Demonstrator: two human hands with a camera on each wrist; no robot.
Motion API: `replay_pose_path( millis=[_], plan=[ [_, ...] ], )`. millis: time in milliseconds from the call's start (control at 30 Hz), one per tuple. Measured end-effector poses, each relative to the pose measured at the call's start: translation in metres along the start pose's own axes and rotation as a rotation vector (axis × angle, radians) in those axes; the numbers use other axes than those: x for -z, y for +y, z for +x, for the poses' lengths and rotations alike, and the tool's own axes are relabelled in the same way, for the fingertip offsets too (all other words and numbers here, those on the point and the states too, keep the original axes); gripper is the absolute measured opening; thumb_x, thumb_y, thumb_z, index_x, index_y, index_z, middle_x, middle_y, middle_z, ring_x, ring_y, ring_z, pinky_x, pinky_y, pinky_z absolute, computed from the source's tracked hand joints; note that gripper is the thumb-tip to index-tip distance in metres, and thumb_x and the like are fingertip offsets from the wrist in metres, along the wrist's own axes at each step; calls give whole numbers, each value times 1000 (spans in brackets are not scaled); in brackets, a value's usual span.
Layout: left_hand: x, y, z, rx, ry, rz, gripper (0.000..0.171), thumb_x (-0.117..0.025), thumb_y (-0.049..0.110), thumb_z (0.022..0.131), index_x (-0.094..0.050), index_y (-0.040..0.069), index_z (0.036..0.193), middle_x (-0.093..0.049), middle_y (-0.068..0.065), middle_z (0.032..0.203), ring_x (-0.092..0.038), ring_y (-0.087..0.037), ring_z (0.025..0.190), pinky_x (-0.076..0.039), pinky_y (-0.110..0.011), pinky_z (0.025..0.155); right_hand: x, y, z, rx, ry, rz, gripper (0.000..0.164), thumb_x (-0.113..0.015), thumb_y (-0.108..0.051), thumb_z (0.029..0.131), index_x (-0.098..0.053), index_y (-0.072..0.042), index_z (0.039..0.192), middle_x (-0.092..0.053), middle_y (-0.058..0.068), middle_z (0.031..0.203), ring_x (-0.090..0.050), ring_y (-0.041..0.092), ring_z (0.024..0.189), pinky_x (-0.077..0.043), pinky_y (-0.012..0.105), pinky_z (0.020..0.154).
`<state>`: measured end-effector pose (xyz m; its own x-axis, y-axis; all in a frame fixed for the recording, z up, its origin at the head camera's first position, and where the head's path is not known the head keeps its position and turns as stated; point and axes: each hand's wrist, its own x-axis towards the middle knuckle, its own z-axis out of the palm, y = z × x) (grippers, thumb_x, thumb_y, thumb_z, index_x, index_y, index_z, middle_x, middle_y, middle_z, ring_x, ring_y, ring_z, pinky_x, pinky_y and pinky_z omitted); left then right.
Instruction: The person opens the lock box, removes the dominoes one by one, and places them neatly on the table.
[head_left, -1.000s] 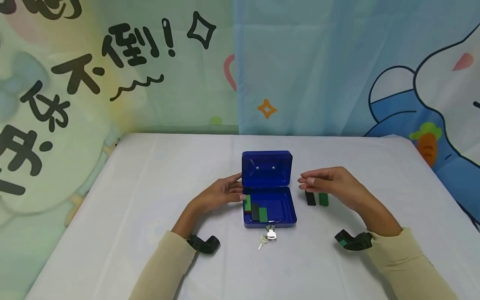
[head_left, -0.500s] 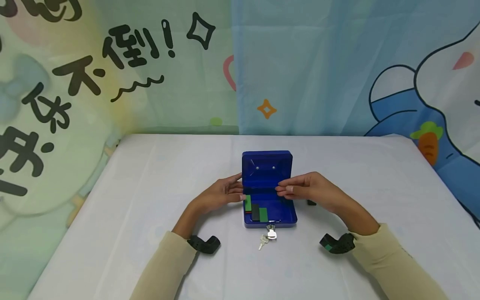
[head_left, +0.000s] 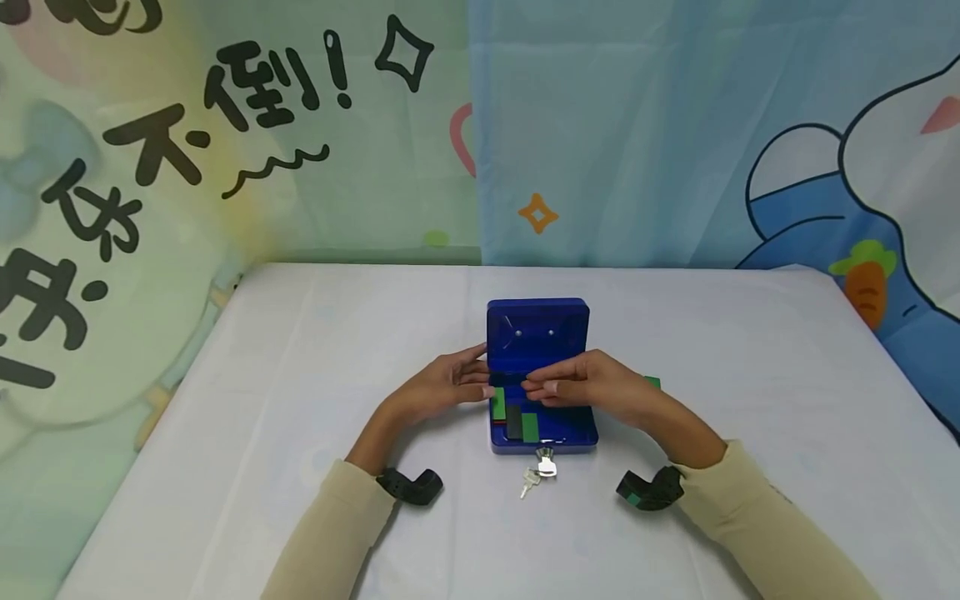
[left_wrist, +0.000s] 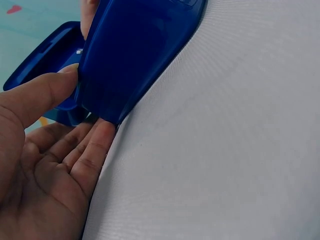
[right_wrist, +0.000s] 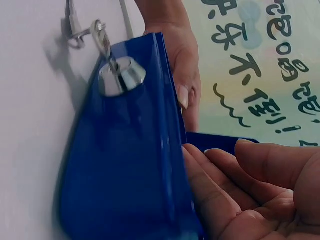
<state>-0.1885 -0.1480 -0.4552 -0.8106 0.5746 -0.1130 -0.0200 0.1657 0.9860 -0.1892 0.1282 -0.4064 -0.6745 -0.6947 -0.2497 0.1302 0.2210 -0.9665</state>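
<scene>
An open blue cash box (head_left: 570, 429) stands on the table, its lid (head_left: 537, 333) raised at the back. My left hand (head_left: 442, 383) holds the box at its left side, thumb on the rim and fingers along the outer wall. Inside lie a green block (head_left: 498, 404), a black block (head_left: 513, 422) and another green block (head_left: 530, 427), at the left. My right hand (head_left: 588, 383) reaches over the box's right side, its fingertips (right_wrist: 210, 150) close together inside the rim; I cannot tell whether it holds something.
A silver lock (head_left: 546, 463) with keys (head_left: 529, 479) hangs at the box's front. Past my right wrist, part of a green block (head_left: 652, 382) shows on the table. White cloth (head_left: 337, 308) covers the tabletop, and a printed curtain (head_left: 637, 150) hangs behind it.
My right hand has moved left, from beside the loose black and green blocks to over the cash box. My left hand keeps its place on the box.
</scene>
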Motion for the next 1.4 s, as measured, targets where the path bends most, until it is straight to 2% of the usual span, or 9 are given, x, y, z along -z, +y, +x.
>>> replay_pose_path(
  millis=[133, 267, 367, 467, 667, 867, 1067, 1300, 1400],
  plan=[
    [-1, 13, -5, 4, -15, -9, 76, -64, 9, 94, -19, 5, 155, -50, -18, 140, -47, -26, 130, -40, -34, 105, -6, -3, 5, 14, -21, -13, 37, -49, -5, 102, -49, 14, 134, -54, 26, 133, -58, 31, 118, -48, 33, 94],
    [0, 16, -6, 22, -20, -2, 76, -62, 6, 94, -17, 1, 154, -49, -20, 141, -47, -28, 130, -40, -34, 104, -13, -4, 11, 9, -20, -85, 36, -49, -7, 102, -52, 12, 133, -56, 25, 131, -59, 31, 117, -48, 34, 94],
    [2, 4, -2, 27, -16, 0, 77, -63, 7, 94, -16, 4, 155, -48, -19, 142, -46, -26, 131, -40, -33, 104, -17, -5, 15, -7, -13, -151, 35, -49, -9, 103, -54, 8, 133, -61, 22, 125, -61, 30, 114, -48, 35, 95],
    [2, 0, -1, 18, -17, -9, 77, -63, 9, 94, -16, 6, 155, -47, -18, 143, -45, -26, 132, -40, -33, 105, -19, -5, 17, -11, -5, -190, 35, -49, -9, 103, -54, 7, 134, -64, 20, 120, -62, 29, 112, -47, 37, 96],
    [1, 1, -1, 13, -12, -11, 76, -64, 11, 94, -19, 7, 155, -49, -16, 142, -47, -24, 130, -39, -32, 105, -23, -6, 21, -10, -6, -201, 36, -49, -8, 102, -54, 8, 134, -66, 19, 118, -63, 29, 110, -47, 39, 97],
    [0, 0, 0, 5, -5, -17, 76, -65, 11, 93, -21, 5, 154, -52, -14, 139, -49, -21, 128, -40, -31, 104, -25, -6, 23, -26, -3, -194, 34, -52, -5, 100, -55, 9, 132, -64, 18, 122, -66, 28, 104, -51, 36, 92],
    [0, 1, 0, -4, -10, -5, 77, -66, 13, 93, -21, 5, 155, -53, -13, 139, -50, -21, 128, -39, -32, 105, -27, -4, 25, -6, -12, -265, 31, -53, -3, 100, -59, 8, 128, -65, 18, 120, -67, 25, 99, -53, 35, 89],
    [1, 1, 0, -2, -6, 8, 75, -65, 12, 93, -22, 4, 154, -53, -14, 139, -50, -21, 128, -38, -32, 106, -31, -5, 25, 25, -59, -407, 26, -56, -5, 97, -68, 2, 120, -68, 12, 113, -68, 18, 93, -54, 35, 85],
    [1, 0, 0, 5, -6, 3, 75, -65, 12, 93, -22, 4, 154, -53, -13, 138, -50, -20, 127, -39, -31, 105, -32, -5, 26, 50, -66, -459, 25, -58, -6, 97, -69, 0, 118, -69, 9, 114, -65, 19, 100, -52, 37, 88]
  ],
)
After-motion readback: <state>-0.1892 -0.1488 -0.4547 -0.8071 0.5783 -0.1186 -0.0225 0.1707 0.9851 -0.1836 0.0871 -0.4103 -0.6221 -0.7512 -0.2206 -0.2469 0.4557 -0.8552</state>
